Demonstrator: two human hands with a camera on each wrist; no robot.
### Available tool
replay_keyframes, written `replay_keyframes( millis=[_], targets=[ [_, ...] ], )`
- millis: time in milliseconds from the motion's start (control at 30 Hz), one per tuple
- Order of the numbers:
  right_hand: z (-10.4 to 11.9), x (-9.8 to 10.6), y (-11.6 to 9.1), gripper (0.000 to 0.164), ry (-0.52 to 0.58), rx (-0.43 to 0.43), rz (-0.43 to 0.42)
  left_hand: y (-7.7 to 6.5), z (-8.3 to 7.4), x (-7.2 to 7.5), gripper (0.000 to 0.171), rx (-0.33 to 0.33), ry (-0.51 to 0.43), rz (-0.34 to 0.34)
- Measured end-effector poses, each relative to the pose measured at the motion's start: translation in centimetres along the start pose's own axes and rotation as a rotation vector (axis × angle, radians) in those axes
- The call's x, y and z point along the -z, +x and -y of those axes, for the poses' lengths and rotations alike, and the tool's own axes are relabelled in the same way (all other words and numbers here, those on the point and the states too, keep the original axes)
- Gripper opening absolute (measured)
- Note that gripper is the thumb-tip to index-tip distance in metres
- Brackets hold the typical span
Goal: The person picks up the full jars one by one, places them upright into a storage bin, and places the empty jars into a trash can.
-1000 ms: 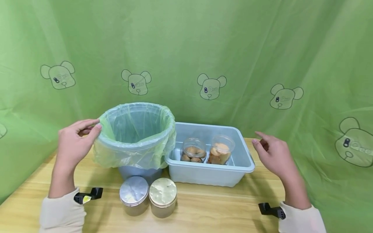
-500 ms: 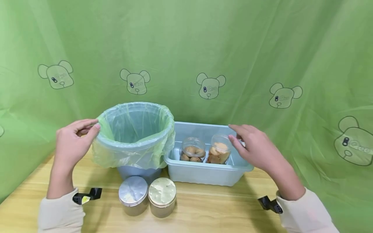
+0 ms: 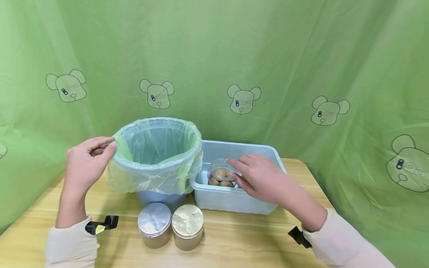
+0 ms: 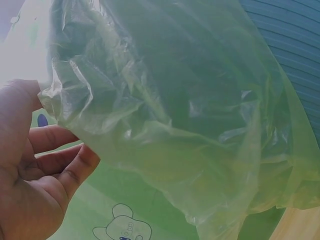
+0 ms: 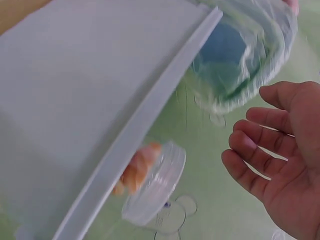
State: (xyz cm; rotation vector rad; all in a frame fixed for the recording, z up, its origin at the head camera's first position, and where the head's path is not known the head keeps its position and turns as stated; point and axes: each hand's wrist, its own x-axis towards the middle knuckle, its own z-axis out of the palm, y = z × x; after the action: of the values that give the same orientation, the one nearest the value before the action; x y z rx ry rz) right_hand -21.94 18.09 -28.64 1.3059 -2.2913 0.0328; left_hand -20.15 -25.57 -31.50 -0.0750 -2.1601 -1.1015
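Note:
My left hand [image 3: 85, 162] pinches the edge of a thin green bin bag [image 3: 147, 180] at the left rim of a blue bin [image 3: 161, 199]. The bag lines the bin and folds over its rim. My right hand [image 3: 263, 178] reaches over a light blue plastic basin [image 3: 231, 201] with its fingers loosely bent and nothing in them. Just left of its fingertips, a clear jar [image 3: 219, 175] of round brown pieces sits in the basin. A second clear jar [image 5: 157, 185] with orange-brown contents shows in the right wrist view, apart from the fingers; in the head view the hand covers it.
Two metal-topped cans, one silver [image 3: 155, 221] and one pale gold [image 3: 187, 221], stand side by side in front of the bin. All stand on a wooden table [image 3: 234, 242]. A green curtain [image 3: 214, 56] with bear faces hangs behind.
My right hand has moved left from beside the basin to over it, and now hides the right-hand jar in the head view. The left hand stays at the bin's rim.

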Motion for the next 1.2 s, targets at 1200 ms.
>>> replay_keyframes(
  millis=[1200],
  targets=[
    [9.2, -7.3, 1.4, 0.057, -0.043, 0.287, 0.203, 0.2, 0.1, 0.4, 0.035, 0.022, 0.015, 0.046]
  ],
)
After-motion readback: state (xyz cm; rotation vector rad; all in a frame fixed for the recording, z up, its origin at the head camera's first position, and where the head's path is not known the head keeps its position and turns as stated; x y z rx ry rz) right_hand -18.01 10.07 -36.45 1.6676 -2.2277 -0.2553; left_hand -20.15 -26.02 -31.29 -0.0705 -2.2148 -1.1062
